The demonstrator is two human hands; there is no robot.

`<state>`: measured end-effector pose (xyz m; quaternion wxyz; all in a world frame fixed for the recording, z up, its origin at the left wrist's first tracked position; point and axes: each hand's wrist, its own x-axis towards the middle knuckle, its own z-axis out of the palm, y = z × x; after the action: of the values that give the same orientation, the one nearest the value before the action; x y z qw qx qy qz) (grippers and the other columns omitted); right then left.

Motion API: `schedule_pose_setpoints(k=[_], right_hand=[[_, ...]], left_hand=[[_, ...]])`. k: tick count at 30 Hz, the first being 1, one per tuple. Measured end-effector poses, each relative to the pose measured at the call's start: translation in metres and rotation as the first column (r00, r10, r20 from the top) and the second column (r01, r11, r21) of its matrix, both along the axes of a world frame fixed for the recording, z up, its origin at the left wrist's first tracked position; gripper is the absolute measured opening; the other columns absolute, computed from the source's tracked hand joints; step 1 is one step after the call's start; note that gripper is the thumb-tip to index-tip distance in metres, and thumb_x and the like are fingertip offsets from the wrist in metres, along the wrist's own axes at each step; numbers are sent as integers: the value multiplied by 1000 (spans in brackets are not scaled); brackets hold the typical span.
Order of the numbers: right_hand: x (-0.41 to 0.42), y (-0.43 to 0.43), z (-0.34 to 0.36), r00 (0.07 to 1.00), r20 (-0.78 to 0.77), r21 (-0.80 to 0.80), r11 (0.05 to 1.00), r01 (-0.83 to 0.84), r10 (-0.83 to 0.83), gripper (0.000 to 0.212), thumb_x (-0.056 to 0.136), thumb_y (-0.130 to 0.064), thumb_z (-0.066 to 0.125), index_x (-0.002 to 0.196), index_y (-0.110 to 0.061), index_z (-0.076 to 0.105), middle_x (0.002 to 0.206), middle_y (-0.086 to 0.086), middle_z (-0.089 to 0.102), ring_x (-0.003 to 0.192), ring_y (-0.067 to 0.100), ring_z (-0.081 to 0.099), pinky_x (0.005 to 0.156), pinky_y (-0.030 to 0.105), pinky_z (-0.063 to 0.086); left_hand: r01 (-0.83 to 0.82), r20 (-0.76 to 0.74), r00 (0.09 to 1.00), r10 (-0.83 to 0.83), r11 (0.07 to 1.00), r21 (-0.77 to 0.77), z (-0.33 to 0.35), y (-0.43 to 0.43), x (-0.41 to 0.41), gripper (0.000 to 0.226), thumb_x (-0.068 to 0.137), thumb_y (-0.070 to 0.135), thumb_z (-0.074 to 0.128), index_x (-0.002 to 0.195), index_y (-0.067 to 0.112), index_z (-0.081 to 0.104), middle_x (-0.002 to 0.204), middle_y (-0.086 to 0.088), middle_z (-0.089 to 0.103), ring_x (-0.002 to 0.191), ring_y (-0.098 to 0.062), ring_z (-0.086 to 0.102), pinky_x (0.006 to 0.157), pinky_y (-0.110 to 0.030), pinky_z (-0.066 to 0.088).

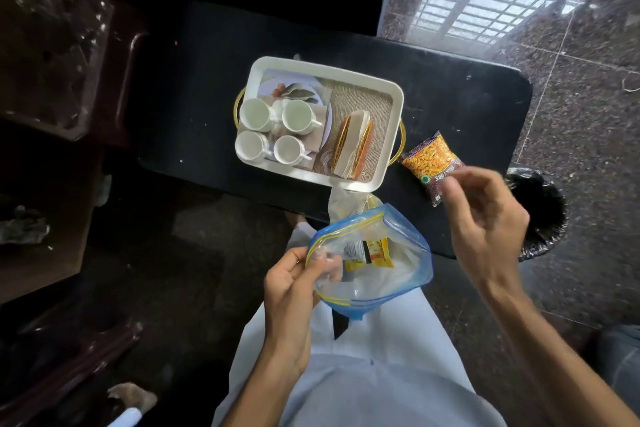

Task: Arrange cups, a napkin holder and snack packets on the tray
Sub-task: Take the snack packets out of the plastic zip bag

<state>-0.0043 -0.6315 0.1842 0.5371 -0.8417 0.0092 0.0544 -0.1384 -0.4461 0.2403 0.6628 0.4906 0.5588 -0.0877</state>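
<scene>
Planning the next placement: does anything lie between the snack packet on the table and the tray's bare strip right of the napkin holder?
Only the raised tray rim and its gold handle stand between the snack packet and that strip beside the napkin holder; nothing else visible does. It would need lifting over the rim.

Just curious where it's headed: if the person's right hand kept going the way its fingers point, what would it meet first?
The snack packet lying on the black table beside the tray. Fingertips of the right hand are at its near end, though contact is unclear.
</scene>
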Motion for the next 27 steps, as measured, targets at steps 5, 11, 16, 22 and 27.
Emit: schedule_pose_setpoints(k=[5, 11, 16, 22, 27], right_hand=[[-22, 17, 46, 630, -35, -70, 627, -776, 776, 11, 92, -17, 63, 94, -14, 74, 86, -3, 72, 75, 12, 67, 67, 27, 55], [-35, 40, 26, 160, -258, -392, 49, -919, 953, 58, 84, 4, 49, 133, -25, 59, 132, 1, 61, 105, 30, 65, 65, 39, 50], [-50, 51, 8, 38, -472, -473, -217, -854, 881, 57, 92, 2, 47, 143, -22, 38, 126, 8, 48, 92, 33, 66, 59, 38, 37], [-73, 66, -11, 42, -562, -518, -313, -796, 826, 33, 96, 6, 43, 120, -9, 60, 113, 11, 63, 101, 30, 66, 65, 33, 37], [-71, 69, -22, 59, -503, -480, -222, -849, 862, 21, 92, 6, 49, 101, -4, 65, 96, 12, 63, 85, 34, 69, 58, 35, 38]], left_hand=[[2, -2, 1000, -2, 1000, 10, -5, 1, -2, 11, 91, 17, 73, 82, 20, 79, 89, -12, 80, 78, -12, 74, 68, -24, 60], [76, 6, 997, -76, 997, 12, -9, -1, -8, 30, 67, 44, 78, 88, 23, 78, 94, -10, 81, 89, -21, 75, 83, -40, 59], [120, 10, 993, -119, 993, -10, -13, 0, -11, 17, 71, 30, 79, 86, 22, 79, 91, -7, 82, 85, -15, 77, 79, -34, 60], [115, -41, 992, -116, 993, -29, -18, -6, -15, 7, 88, 11, 73, 90, 17, 76, 86, -7, 82, 80, -15, 78, 69, -26, 57], [84, -77, 993, -85, 996, -16, -21, 5, -16, 7, 89, 6, 72, 92, 10, 76, 81, -5, 81, 76, -13, 76, 68, -27, 58]])
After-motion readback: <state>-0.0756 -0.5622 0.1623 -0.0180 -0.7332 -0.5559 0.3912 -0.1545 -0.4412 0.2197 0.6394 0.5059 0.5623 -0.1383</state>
